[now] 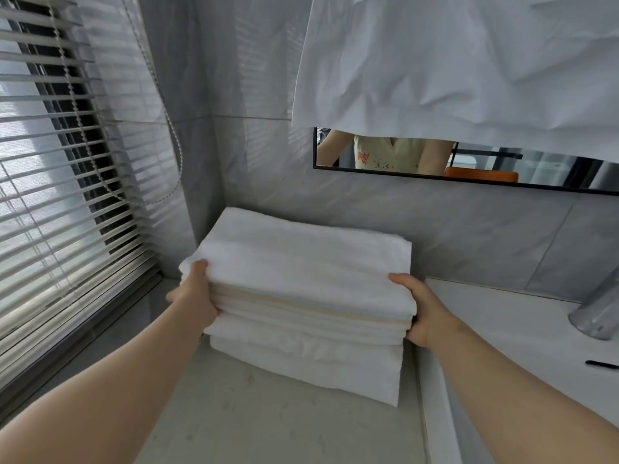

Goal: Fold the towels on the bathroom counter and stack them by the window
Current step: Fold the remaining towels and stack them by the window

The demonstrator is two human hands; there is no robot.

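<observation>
With left hand [196, 296] and right hand [423, 313] gripping ends of folded white terry towels [301, 262] on pale stone surface [268, 430]. Release evenly to avoid skewed layers.

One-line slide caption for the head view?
Left hand and right hand grip folded white towels atop a stack on the counter by the blinds.

We see a stack of towels [301, 272], each folded flat into a rectangle, white with 1 cream layer near the middle. It sits on the counter [254, 426] in the corner, just beside the window [50, 202]. The upper layers overhang the bottom towel on the window side.
</observation>
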